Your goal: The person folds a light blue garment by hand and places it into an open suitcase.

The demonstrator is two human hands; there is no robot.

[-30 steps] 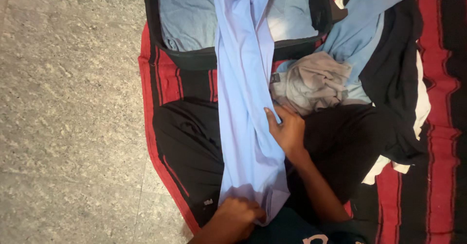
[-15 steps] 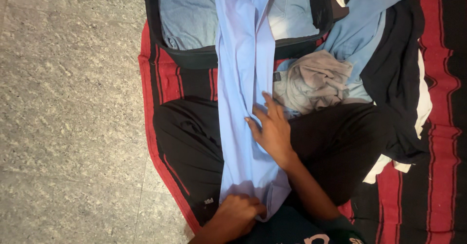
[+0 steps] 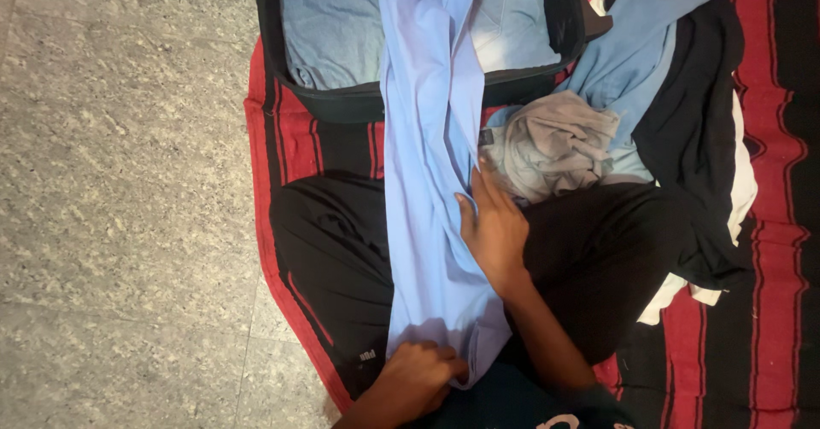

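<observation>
Nearest the camera, the left hand sits at the bottom edge of the view, its fingers curled closed around the near end of a long lavender-blue garment, bunching the cloth there. A little farther out, the right hand lies flat against the right edge of the same garment, fingers extended and together, pressing on the fabric rather than clutching it; the wrist and forearm run back toward the lower middle of the frame.

The garment stretches as a narrow folded strip from the left hand straight away, across the person's lap in black trousers, and on over the front rim of an open black suitcase, where its far end passes out of view at the top. Inside the suitcase lie folded pale blue clothes.

Just beyond the right hand's fingertips sits a crumpled grey garment, touching the strip's edge. Past that, a light blue garment and a black one are heaped together to the right. All of this rests on a red-and-black striped blanket, which lies on a speckled stone floor.
</observation>
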